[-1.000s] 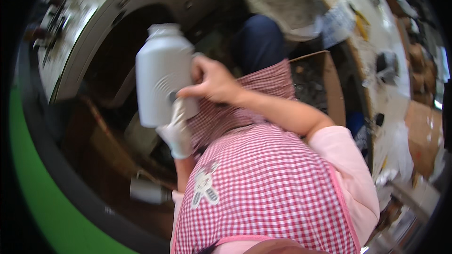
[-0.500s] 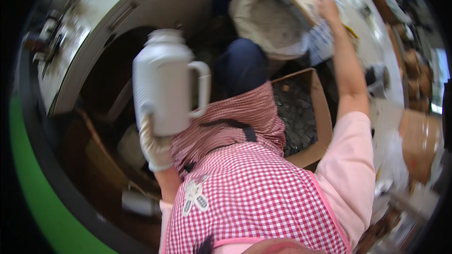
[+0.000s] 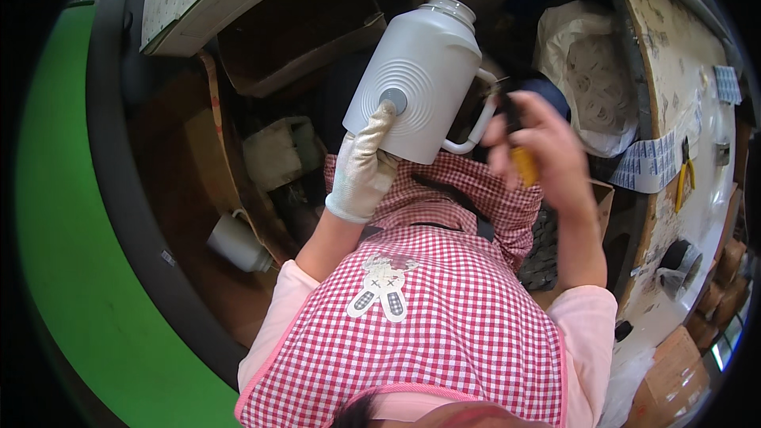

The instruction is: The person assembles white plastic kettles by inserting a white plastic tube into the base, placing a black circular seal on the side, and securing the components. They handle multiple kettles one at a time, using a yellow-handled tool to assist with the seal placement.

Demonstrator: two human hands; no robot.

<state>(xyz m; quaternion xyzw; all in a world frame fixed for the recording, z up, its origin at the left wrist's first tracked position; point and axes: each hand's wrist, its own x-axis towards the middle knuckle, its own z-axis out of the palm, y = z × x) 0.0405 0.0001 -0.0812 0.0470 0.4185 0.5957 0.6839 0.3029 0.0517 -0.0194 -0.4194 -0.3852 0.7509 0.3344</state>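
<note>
My left hand (image 3: 363, 168), in a white knitted glove, grips a pale grey plastic jug (image 3: 432, 51) low on its body. The jug leans to the right over my lap, its threaded open neck up and its loop handle (image 3: 476, 128) to the right. My gloved thumb presses on or beside a grey round disc (image 3: 397, 97) ringed by ridges. Close to the handle, my bare right hand (image 3: 548, 147) is closed around a hand tool (image 3: 521, 165) with black and yellow parts. Motion blur hides the tool's exact kind and whether it touches the handle.
At right is a worn workbench (image 3: 646, 71) with yellow-handled pliers (image 3: 684, 174) and a black roll (image 3: 680, 256). A lined bin (image 3: 555, 43) stands beside it. Another pale jug (image 3: 236, 243) lies at lower left. A white cabinet (image 3: 214, 0) stands ahead.
My right hand has come back from the bench to the jug's handle and now holds the black-and-yellow hand tool. The jug has moved right and tilted, its ringed disc now in sight.
</note>
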